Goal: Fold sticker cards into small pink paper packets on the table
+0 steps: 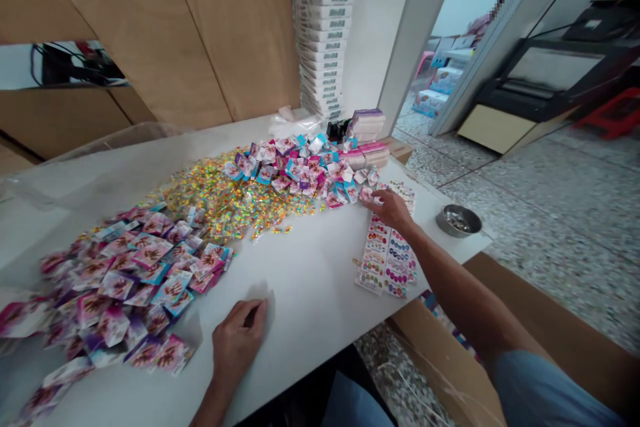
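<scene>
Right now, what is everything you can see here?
White table: one, white, before the person.
Small packets: many, pink and blue, two heaps on table.
Glittery pieces: many, mostly yellow, between the heaps.
Sticker sheets: several, multicoloured, table's right side.
White boxes: one tall stack, behind the table.
Metal bowl: one, silver, table's right corner.
Cardboard box: one, brown, below the table's right edge.
Red plastic crate: one, on the floor, far right.
Left hand: one, on table, holding nothing.
Right hand: one, on the sticker sheets.
</scene>
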Tool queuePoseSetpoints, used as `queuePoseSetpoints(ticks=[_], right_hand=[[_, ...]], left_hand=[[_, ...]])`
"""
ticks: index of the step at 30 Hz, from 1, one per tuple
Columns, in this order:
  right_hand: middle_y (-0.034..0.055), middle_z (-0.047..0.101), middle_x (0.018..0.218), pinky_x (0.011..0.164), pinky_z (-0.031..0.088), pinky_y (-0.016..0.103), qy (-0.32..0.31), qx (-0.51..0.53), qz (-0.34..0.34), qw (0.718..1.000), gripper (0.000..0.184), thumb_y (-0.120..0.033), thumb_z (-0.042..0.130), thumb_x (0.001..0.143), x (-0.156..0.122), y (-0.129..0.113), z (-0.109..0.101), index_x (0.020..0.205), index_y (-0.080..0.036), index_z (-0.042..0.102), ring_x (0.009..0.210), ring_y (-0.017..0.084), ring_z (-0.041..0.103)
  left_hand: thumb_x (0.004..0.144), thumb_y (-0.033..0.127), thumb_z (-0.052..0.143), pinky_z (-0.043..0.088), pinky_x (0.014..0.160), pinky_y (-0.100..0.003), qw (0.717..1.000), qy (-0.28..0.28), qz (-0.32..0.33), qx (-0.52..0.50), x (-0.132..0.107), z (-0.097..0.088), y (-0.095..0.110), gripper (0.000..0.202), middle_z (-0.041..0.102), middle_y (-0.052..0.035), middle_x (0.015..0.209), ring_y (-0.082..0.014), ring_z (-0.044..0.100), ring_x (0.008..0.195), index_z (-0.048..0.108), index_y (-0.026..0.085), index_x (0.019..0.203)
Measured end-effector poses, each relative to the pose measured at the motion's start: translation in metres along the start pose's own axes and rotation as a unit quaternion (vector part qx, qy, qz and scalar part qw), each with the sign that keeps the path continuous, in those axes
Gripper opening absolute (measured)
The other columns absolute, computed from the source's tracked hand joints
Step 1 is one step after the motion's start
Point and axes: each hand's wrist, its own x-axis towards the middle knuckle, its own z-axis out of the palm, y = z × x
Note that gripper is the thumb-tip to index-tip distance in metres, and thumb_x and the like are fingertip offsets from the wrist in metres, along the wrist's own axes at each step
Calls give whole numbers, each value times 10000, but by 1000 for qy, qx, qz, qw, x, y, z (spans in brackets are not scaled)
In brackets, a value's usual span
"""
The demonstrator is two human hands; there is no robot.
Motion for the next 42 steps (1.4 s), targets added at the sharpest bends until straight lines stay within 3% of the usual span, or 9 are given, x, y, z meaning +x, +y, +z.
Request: queuePoseSetpoints(ticks=[5,9,12,15,19,25,32,38,42], right_hand=[[128,724,1026,750,551,360,3,64,-27,998,433,-551,581,933,-20,16,-27,1049,-168,748,818,229,691],[151,651,1304,991,524,466,-56,48,-114,991,525,-597,613,908,-52,37,-48,1265,-217,674,1205,319,613],[187,521,1471,1131,418,520,-90,17,-143,985,680,-624,599,905,-72,48,-44,1425,-188,553,1379,350,470],[186,503,1490,1136,393,549,-105,-41,-125,986,700,-638,574,912,-80,52,-30,1449,-192,531,1371,372,466],[146,526,1472,1082,420,559,-112,-84,-100,985,634,-648,581,902,-76,51,-18,1397,-253,596,1328,389,491],[111,600,1398,1093,423,503,-83,-37,-84,992,433,-561,616,914,-73,48,-15,1229,-284,726,1289,343,550],[105,623,1369,1074,435,468,-67,-25,-69,995,470,-571,652,883,-71,46,-14,1252,-288,711,1275,325,554],[88,704,1226,1051,449,436,-14,29,-44,999,274,-461,640,889,-69,49,1,994,-270,805,1153,281,627],[93,738,1129,1066,424,434,-14,22,-60,998,263,-366,564,918,-66,45,8,869,-232,784,1127,271,631]], left_hand=[[923,414,603,490,680,-242,1000,12,6,26,1,2,2,212,724,13,823,-153,665,698,727,246,885],[912,424,626,478,670,-241,999,11,4,44,1,4,5,203,708,18,804,-143,652,676,714,243,896],[908,432,634,474,673,-235,998,18,0,56,1,4,8,208,709,15,813,-139,653,675,704,236,897],[909,436,630,471,662,-232,997,23,10,68,1,4,10,221,713,7,817,-139,657,676,701,226,899],[906,457,625,469,665,-232,996,30,20,82,1,5,9,247,709,7,808,-139,668,695,701,222,892],[892,479,629,467,674,-248,996,29,0,83,2,4,7,260,716,13,797,-151,681,708,698,228,900],[908,472,601,460,703,-261,998,4,-15,67,0,2,6,259,731,9,840,-161,687,749,706,236,900],[930,448,577,448,711,-256,999,1,-8,40,-2,0,7,256,730,4,840,-159,682,748,710,239,864],[934,437,566,435,692,-259,999,4,-5,39,-4,-1,5,265,729,-1,827,-167,676,734,717,237,847]])
